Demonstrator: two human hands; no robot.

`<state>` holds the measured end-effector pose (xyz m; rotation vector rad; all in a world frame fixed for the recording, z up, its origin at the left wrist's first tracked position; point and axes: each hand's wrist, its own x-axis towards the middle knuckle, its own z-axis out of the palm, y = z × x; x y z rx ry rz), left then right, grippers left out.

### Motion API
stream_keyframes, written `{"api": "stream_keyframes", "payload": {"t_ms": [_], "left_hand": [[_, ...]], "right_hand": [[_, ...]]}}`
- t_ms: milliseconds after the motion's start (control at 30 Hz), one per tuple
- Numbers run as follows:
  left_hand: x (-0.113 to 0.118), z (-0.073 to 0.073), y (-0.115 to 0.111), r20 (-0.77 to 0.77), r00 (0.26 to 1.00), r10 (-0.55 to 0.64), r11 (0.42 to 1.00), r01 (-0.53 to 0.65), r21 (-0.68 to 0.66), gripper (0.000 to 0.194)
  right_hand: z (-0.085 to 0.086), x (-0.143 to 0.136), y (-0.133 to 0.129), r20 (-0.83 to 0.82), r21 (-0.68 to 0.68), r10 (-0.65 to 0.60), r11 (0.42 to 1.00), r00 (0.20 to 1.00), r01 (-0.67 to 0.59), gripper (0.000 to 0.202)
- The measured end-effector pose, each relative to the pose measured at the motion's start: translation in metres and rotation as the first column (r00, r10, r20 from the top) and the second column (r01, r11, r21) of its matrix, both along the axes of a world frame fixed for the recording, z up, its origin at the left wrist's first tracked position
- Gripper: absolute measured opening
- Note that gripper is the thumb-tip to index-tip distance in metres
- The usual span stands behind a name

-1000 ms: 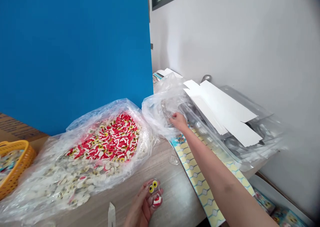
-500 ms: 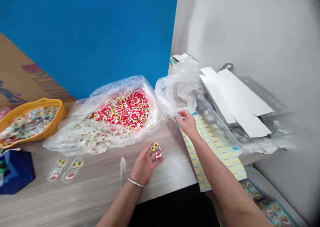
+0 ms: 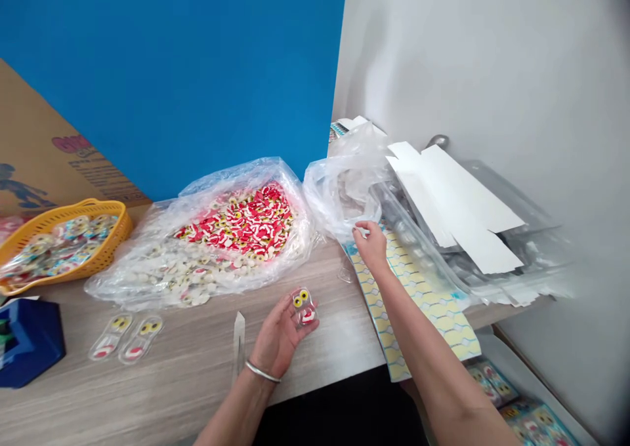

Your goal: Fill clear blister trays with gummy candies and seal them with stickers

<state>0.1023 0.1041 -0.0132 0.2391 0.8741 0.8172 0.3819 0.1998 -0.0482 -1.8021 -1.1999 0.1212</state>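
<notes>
I have the left hand [image 3: 278, 333] half curled around a clear plastic, yellow-eyed, red-mouthed blister [image 3: 304, 308], long axis near-to-far; it lies near-left of the right hand [image 3: 373, 249], whose thumb and finger nearly meet beside a crumpled translucent plastic bag [image 3: 319, 193], contents untellable.

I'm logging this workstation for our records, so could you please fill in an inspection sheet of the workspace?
Surface: wood-grain table, partly covered.
Job's things: clear plastic case with two yellow eyes and a red-and-white mouth; plastic bag of loose pieces.
Clutter: orange basket of packets, yellow patterned sheet, white card cutouts.
Hands: left hand holds the case; right hand is at a second plastic bag, grip unclear.
Cables: nothing seen.
Surroundings: blue panel, pale wall, cardboard box.
</notes>
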Motion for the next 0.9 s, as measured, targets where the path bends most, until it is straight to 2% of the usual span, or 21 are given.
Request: {"api": "stream_keyframes", "payload": {"t_ms": [133, 267, 400, 533, 633, 700, 767, 833, 900], "left_hand": [[0.000, -0.004, -0.001, -0.016, 1.000, -0.009, 1.000, 0.009, -0.008, 0.026], [0.001, -0.007, -0.001, -0.023, 1.000, -0.017, 1.000, 0.017, -0.011, 0.028], [0.002, -0.008, 0.000, -0.022, 1.000, -0.018, 0.999, 0.018, -0.028, 0.028], [0.002, -0.010, 0.001, -0.040, 0.999, -0.024, 0.999, 0.023, -0.030, 0.028], [0.002, -0.009, 0.002, -0.029, 0.999, -0.016, 1.000, 0.015, -0.023, 0.026], [0.003, -0.007, 0.003, 0.000, 1.000, 0.004, 1.000, -0.004, -0.016, 0.024], [0.003, -0.005, 0.005, 0.049, 0.998, 0.028, 1.000, -0.028, -0.002, 0.026], [0.003, -0.004, 0.006, 0.107, 0.993, 0.045, 0.999, -0.048, 0.022, 0.032], [0.002, -0.002, 0.007, 0.152, 0.987, 0.049, 0.997, -0.057, 0.050, 0.037]], "right_hand": [[0.004, 0.008, 0.015, 0.009, -0.066, -0.067, 0.996, 0.998, 0.068, 0.028], [0.008, 0.020, 0.032, -0.035, -0.147, -0.119, 0.983, 0.992, 0.113, 0.020], [0.007, 0.028, 0.039, -0.176, -0.205, -0.127, 0.975, 0.976, 0.089, 0.022], [0.016, 0.031, 0.031, -0.327, -0.149, -0.136, 0.985, 0.935, 0.091, 0.025], [0.031, 0.017, 0.007, -0.381, -0.077, -0.140, 0.990, 0.914, 0.119, 0.027], [0.039, -0.008, -0.021, -0.374, 0.007, -0.061, 0.998, 0.925, 0.069, 0.026], [0.044, -0.043, -0.057, -0.297, 0.136, 0.149, 0.984, 0.943, -0.112, 0.020], [0.044, -0.082, -0.094, -0.187, 0.125, 0.311, 0.948, 0.932, -0.291, 0.011], [0.038, -0.116, -0.124, -0.121, 0.102, 0.376, 0.925, 0.919, -0.365, 0.008]]}}
